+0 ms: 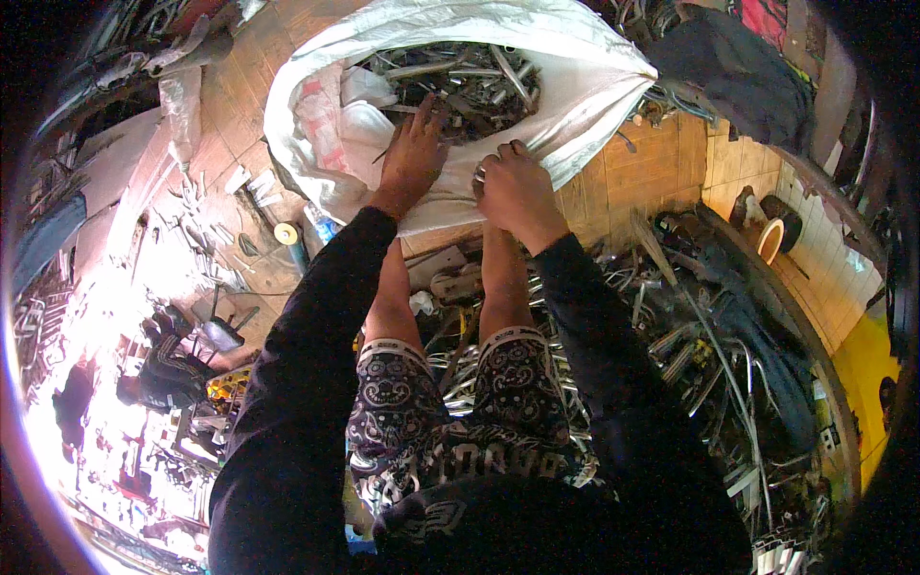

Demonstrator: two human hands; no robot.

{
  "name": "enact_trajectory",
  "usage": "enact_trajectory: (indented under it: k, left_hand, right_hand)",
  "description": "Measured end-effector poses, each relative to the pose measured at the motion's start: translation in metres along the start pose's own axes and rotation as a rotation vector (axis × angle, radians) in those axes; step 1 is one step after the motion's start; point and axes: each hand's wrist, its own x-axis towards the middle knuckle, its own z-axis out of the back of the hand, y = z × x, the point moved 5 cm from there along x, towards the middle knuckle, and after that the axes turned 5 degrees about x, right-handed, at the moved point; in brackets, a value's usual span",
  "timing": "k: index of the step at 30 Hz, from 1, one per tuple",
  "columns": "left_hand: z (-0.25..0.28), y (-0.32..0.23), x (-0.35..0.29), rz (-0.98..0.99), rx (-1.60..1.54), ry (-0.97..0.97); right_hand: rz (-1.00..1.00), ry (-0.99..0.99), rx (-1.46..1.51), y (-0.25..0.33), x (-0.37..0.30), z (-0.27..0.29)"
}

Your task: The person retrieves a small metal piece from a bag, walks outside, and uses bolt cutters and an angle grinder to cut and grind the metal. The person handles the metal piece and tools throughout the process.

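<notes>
A large white woven sack (575, 38) stands with its mouth spread wide in front of me. Inside lies a heap of metal scrap (460, 81), with rods and bent pieces in it. My left hand (412, 161) reaches over the near rim, its fingers stretched toward the heap; I see nothing held in it. Beside it, my right hand (517, 187) is closed on the near edge of the sack, its fingertips partly hidden by the hand itself. Pale crumpled plastic (364, 115) sits inside the sack at the left of the scrap.
Metal rods and tubes (690, 355) pile up around my legs and to the right. A long thin stick (709, 326) leans across them. Loose metal parts (192, 220) and a roll of tape (286, 233) lie on the floor at left. Dark cloth (738, 72) hangs at upper right.
</notes>
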Motion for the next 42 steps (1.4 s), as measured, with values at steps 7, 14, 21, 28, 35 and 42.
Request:
enact_trajectory:
  k: [7,14,21,28,35,42]
  left_hand:
    - [0.027,0.0,-0.061,-0.009,-0.078,0.391]
    - [0.028,-0.013,-0.061,0.035,0.138,0.509]
    - [0.034,-0.004,-0.07,0.092,0.007,0.401]
    - [0.038,-0.003,-0.067,0.049,0.097,0.468]
    - [0.052,0.0,-0.069,0.028,0.062,0.465]
    - [0.053,-0.002,-0.072,-0.001,0.123,0.505]
  right_hand:
    - [-0.022,0.322,-0.035,0.01,0.024,0.014]
    - [-0.154,0.324,0.039,-0.019,0.117,0.008]
    - [-0.137,0.173,0.233,0.01,0.15,-0.089]
    - [-0.136,0.158,0.297,0.06,0.155,-0.103]
    - [-0.128,-0.198,0.244,-0.002,0.156,-0.014]
    - [-0.157,-0.254,0.147,-0.05,0.126,0.058]
